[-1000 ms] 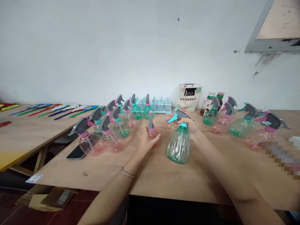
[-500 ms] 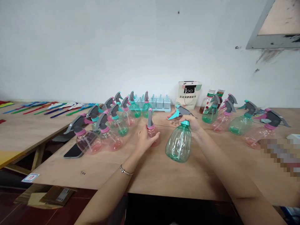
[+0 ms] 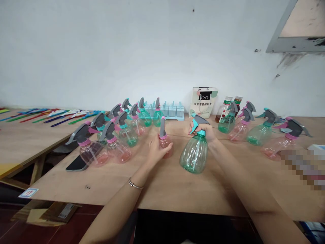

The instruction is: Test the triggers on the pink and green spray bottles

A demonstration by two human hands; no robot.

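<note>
My left hand (image 3: 157,149) is wrapped round a pink spray bottle (image 3: 166,144) with a grey head, which stands upright near the table's middle. To its right, my right hand (image 3: 205,131) grips the neck and trigger of a green spray bottle (image 3: 194,155). Its turquoise trigger (image 3: 195,125) points left, with the fingers around it. The green bottle tilts slightly, and whether its base touches the table I cannot tell. Inside it a clear tube runs down to a little liquid or tint at the bottom.
Several pink and green spray bottles (image 3: 119,149) stand at left, beside a phone (image 3: 76,164). More spray bottles (image 3: 259,132) stand at right. Behind are a light-blue mould rack (image 3: 175,113), a paper bag (image 3: 203,103) and labelled drink bottles (image 3: 223,110). Another table (image 3: 30,135) at left bears colourful strips.
My right fingers have closed in on the turquoise trigger, which has swung down toward the bottle's neck. My left hand keeps its hold on the pink bottle. The view has shifted slightly.
</note>
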